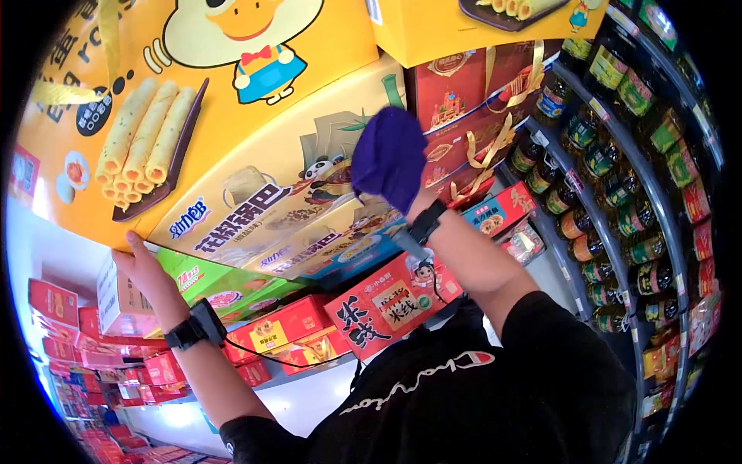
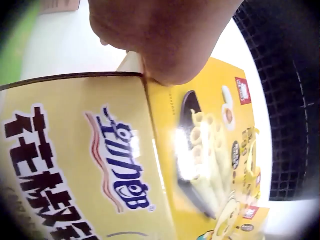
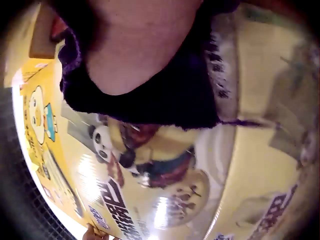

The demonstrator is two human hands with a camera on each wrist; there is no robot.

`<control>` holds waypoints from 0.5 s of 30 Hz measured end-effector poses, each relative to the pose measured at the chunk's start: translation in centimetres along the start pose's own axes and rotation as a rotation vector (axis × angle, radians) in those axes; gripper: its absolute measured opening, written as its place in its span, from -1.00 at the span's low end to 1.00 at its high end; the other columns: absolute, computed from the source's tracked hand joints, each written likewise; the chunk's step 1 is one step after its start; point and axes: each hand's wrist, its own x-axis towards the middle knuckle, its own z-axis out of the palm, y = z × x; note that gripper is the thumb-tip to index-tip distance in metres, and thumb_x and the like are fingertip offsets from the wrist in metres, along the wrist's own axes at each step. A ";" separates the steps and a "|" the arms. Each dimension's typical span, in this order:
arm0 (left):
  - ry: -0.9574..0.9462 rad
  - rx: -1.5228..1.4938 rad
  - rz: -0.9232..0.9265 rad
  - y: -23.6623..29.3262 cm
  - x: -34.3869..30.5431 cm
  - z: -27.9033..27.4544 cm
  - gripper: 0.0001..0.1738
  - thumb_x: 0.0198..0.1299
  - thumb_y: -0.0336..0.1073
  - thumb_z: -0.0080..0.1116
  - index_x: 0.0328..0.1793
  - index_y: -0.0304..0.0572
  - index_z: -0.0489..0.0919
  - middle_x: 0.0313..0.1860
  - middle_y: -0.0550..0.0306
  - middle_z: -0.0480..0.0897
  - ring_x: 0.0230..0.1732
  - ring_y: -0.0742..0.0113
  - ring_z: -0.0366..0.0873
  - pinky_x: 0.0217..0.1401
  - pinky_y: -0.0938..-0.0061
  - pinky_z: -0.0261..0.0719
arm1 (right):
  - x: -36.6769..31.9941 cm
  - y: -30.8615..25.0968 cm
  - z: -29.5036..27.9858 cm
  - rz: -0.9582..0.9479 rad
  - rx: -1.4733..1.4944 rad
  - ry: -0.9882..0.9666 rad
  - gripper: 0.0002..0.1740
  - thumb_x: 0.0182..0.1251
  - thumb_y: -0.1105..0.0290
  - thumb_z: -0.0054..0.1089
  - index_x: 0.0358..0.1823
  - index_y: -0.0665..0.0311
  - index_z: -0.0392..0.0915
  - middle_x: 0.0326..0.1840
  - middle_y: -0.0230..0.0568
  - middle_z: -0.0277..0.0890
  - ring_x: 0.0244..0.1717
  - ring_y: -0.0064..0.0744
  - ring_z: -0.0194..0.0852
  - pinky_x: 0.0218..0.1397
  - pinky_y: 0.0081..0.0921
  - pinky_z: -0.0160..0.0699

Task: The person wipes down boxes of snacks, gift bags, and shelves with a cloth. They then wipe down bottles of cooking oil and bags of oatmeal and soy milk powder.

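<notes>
Apparently for steadiness, the left hand (image 1: 153,277) touches the tan box (image 1: 251,209) at eight o'clock, finger curl unclear; at two, cloth (image 1: 389,155) hoods the right hand (image 3: 137,50), so I can't tell its grip.

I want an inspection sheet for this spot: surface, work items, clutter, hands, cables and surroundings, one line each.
Surface: glossy printed face of the cream box; glare in both wrist views.
Work items: purple cloth beside the panda print; yellow box adjoining the cream one.
Clutter: red box and green box near the person's body.
Hands: left hand at the corner where yellow and cream boxes meet; right hand partly covered by the cloth, fingers hidden.
Cables: thin black cable from the left wrist device.
Surroundings: rows of labelled jars; stacked red packages.
</notes>
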 end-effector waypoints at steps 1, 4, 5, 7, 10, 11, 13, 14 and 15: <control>-0.045 -0.063 -0.065 -0.6 0.6 -0.6 -0.46 0.53 -0.16 0.02 0.40 -0.49 0.29 0.30 -0.18 0.49 0.24 0.16 0.48 0.32 0.31 0.42 | -1.3 -0.6 3.2 0.025 0.233 0.182 -0.41 0.37 0.14 -0.03 0.32 0.37 0.44 0.26 0.26 0.47 0.31 0.26 0.39 0.42 0.05 0.27; -0.096 -0.127 -0.188 0.6 -0.6 -0.9 -0.40 0.50 -0.17 0.07 0.46 -0.50 0.27 0.33 -0.19 0.48 0.32 0.13 0.45 0.37 0.32 0.38 | -6.2 -3.0 11.0 -0.025 0.438 0.547 -0.42 0.36 0.21 -0.01 0.34 0.37 0.41 0.31 0.28 0.43 0.37 0.27 0.35 0.51 0.08 0.19; 0.016 -0.046 -0.164 1.0 -1.5 -0.5 -0.37 0.48 -0.18 0.10 0.47 -0.51 0.26 0.35 -0.20 0.48 0.34 0.10 0.44 0.38 0.32 0.38 | -7.5 -3.8 12.9 -0.069 0.463 0.503 -0.39 0.33 0.21 0.03 0.37 0.37 0.39 0.34 0.28 0.41 0.40 0.26 0.32 0.55 0.09 0.14; 0.151 0.102 -0.021 4.1 -4.4 1.2 -0.34 0.38 -0.29 0.16 0.50 -0.51 0.26 0.41 -0.26 0.44 0.41 -0.07 0.40 0.48 0.19 0.32 | -8.1 -5.1 12.1 -0.150 0.477 0.504 -0.50 0.16 0.24 0.19 0.11 0.33 0.57 0.15 0.26 0.54 0.25 0.23 0.47 0.35 0.08 0.38; -0.016 0.529 0.632 5.8 -9.6 4.3 -0.39 0.32 -0.40 0.13 0.47 -0.46 0.32 0.44 -0.32 0.41 0.48 -0.18 0.32 0.55 0.02 0.22 | -7.1 -3.4 7.1 -0.280 0.771 0.347 -0.78 -0.09 0.29 0.30 -0.53 0.21 0.44 -0.43 0.11 0.49 -0.38 0.19 0.52 -0.25 -0.01 0.44; -0.162 0.460 0.658 6.9 -11.4 5.7 -0.38 0.29 -0.41 0.15 0.47 -0.45 0.33 0.45 -0.35 0.39 0.51 -0.22 0.28 0.56 0.00 0.18 | -6.4 -2.4 7.6 -0.220 1.149 -0.093 -0.78 -0.08 0.29 0.31 -0.48 0.22 0.48 -0.44 0.04 0.51 -0.40 0.12 0.53 -0.25 -0.07 0.48; -0.389 0.383 0.677 9.8 -14.2 8.3 -0.35 0.26 -0.43 0.17 0.48 -0.41 0.33 0.49 -0.38 0.32 0.55 -0.28 0.20 0.59 -0.02 0.11 | -5.3 -0.5 7.5 -0.129 1.402 -0.134 -0.83 0.15 0.26 0.14 -0.39 0.22 0.49 -0.45 -0.04 0.49 -0.44 0.00 0.53 -0.30 -0.17 0.52; -0.475 0.371 0.669 11.1 -15.0 9.4 -0.35 0.25 -0.44 0.17 0.49 -0.39 0.32 0.52 -0.39 0.28 0.58 -0.29 0.16 0.61 -0.02 0.08 | -4.3 0.4 6.8 -0.042 1.657 -0.182 -0.78 0.38 0.24 -0.03 -0.30 0.21 0.50 -0.46 -0.12 0.48 -0.48 -0.12 0.53 -0.35 -0.27 0.57; -0.507 0.377 0.676 11.7 -15.5 10.4 -0.30 0.24 -0.45 0.17 0.53 -0.37 0.29 0.57 -0.38 0.20 0.61 -0.30 0.09 0.62 -0.04 0.05 | -3.0 1.6 6.0 0.050 1.908 -0.231 -0.67 0.61 0.21 -0.20 -0.21 0.21 0.50 -0.47 -0.19 0.47 -0.51 -0.24 0.53 -0.41 -0.38 0.62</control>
